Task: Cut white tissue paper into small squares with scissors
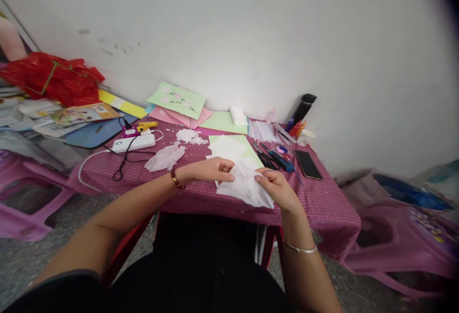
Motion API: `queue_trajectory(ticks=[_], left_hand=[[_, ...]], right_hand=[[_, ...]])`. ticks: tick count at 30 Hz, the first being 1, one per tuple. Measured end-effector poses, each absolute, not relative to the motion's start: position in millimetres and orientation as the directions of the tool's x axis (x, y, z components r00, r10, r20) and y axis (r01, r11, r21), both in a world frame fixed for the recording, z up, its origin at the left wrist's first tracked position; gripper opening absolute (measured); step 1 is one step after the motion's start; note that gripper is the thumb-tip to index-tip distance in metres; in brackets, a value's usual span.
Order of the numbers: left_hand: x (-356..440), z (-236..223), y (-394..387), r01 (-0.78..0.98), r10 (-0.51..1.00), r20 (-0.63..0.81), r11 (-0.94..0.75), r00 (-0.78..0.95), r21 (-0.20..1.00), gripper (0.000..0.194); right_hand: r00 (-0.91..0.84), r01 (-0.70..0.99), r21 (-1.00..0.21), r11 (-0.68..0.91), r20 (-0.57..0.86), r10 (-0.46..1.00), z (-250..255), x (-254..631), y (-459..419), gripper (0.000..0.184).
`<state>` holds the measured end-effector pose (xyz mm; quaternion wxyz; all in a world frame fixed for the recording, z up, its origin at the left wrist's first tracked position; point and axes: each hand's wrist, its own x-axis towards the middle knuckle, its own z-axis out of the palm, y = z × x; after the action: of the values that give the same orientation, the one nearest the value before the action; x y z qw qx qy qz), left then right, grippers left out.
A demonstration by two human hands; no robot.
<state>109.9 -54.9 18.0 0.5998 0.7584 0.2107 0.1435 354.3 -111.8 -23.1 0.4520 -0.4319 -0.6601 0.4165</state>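
Observation:
Between my two hands, over the table's front edge, is a crumpled sheet of thin white tissue paper. My left hand pinches its left side between thumb and fingers. At its upper right side my right hand grips it the same way. Behind the tissue lie white paper and a light green sheet. Left of them rest another loose piece of tissue and a small heap of torn white bits. Black-handled scissors lie just beyond my right hand.
A phone and a blue tool lie on the right. A black bottle leans near the wall. At left are a white power strip with cables and a yellow glue gun. A green card with painted flowers stands behind.

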Motion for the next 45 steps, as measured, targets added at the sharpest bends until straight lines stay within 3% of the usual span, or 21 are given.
queue_trajectory(ticks=[3, 7, 12, 18, 25, 31, 39, 45], left_hand=[[114, 11, -66, 0.169, 0.613, 0.021, -0.249, 0.789, 0.954, 0.033], [123, 6, -78, 0.198, 0.773, 0.235, -0.421, 0.589, 0.885, 0.035], [128, 10, -92, 0.258, 0.769, 0.402, -0.573, 0.496, 0.778, 0.017], [114, 15, -105, 0.184, 0.704, 0.611, -0.697, 0.363, 0.693, 0.014], [96, 13, -122, 0.145, 0.748, 0.608, -0.654, 0.266, 0.742, 0.027], [91, 14, -131, 0.177, 0.781, 0.609, -0.625, 0.138, 0.761, 0.027], [88, 12, -133, 0.161, 0.817, 0.568, -0.576, 0.1, 0.801, 0.026], [89, 10, -134, 0.111, 0.821, 0.568, -0.57, 0.054, 0.814, 0.027]], right_hand=[[-0.237, 0.303, -0.878, 0.37, 0.307, 0.922, -18, 353, -115, 0.028], [-0.308, 0.393, -0.807, 0.441, 0.336, 0.89, -12, 349, -119, 0.029], [-0.344, 0.481, -0.752, 0.451, 0.312, 0.886, -5, 345, -126, 0.029], [-0.242, 0.476, -0.763, 0.438, 0.365, 0.899, 1, 350, -132, 0.017], [-0.014, 0.242, -0.872, 0.426, 0.436, 0.9, -1, 353, -134, 0.016], [0.126, 0.067, -0.875, 0.48, 0.485, 0.865, -3, 347, -135, 0.009], [0.097, 0.12, -0.891, 0.438, 0.45, 0.888, -7, 336, -134, 0.013], [0.171, 0.003, -0.914, 0.405, 0.399, 0.901, -5, 328, -135, 0.022]])
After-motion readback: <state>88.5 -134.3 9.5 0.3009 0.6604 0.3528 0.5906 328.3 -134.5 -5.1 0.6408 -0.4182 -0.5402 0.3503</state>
